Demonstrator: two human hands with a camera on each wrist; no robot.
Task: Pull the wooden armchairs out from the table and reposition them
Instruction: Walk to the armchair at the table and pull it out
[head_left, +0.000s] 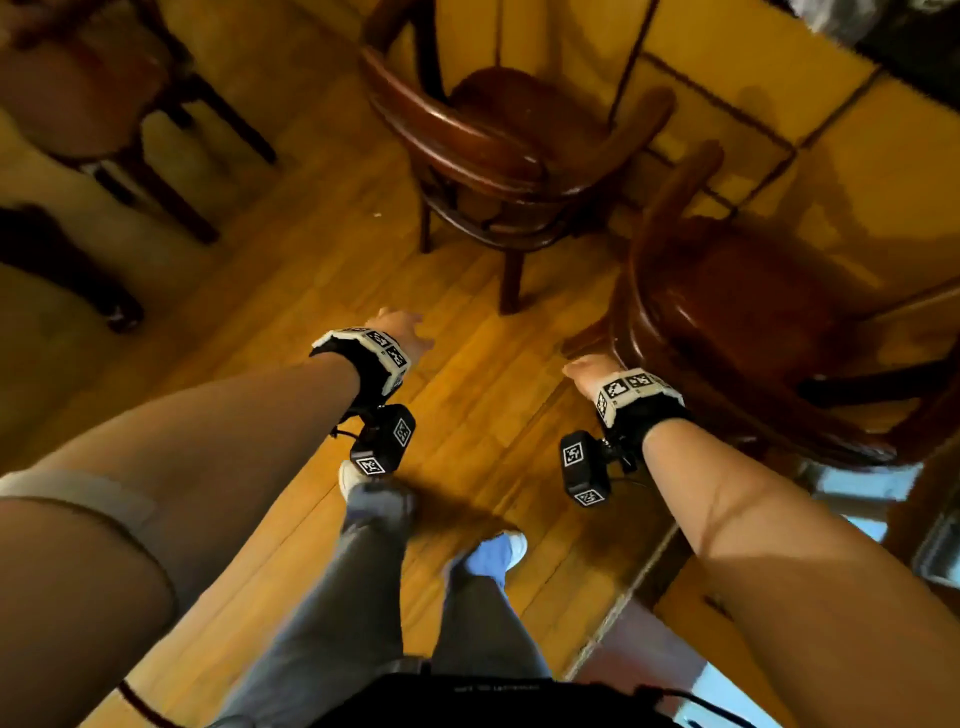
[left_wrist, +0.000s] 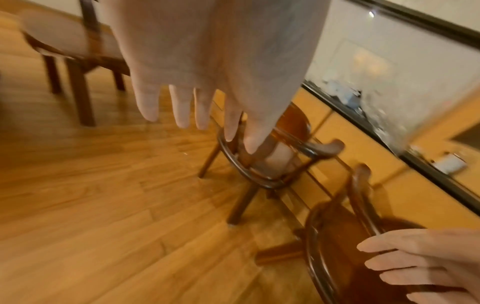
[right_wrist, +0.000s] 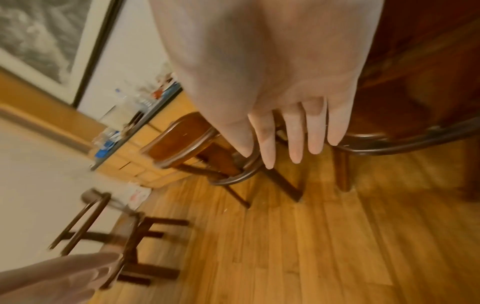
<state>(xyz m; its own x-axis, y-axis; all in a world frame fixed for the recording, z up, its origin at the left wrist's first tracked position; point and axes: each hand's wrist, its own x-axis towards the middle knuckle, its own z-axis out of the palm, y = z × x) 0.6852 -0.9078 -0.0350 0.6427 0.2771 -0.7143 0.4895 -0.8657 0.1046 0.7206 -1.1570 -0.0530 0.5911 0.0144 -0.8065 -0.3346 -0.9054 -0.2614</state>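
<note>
Two dark wooden armchairs stand on the plank floor. The far armchair (head_left: 498, 156) is ahead at centre, its curved back toward me. The near armchair (head_left: 727, 322) is at the right. My left hand (head_left: 402, 332) hovers over bare floor with straight, spread fingers (left_wrist: 182, 107) and holds nothing. My right hand (head_left: 582, 366) is stretched out with straight fingers (right_wrist: 293, 135) right beside the near armchair's curved back rail (left_wrist: 322, 246). I cannot tell whether it touches the rail. The frames are motion-blurred.
A third chair (head_left: 93, 93) stands at the upper left. A yellow wooden cabinet (head_left: 779, 114) runs along the wall behind the armchairs, with clutter on top (right_wrist: 124, 115). A dark wooden surface (right_wrist: 428, 61) lies beyond the near armchair. My legs and feet (head_left: 488, 556) are on open floor.
</note>
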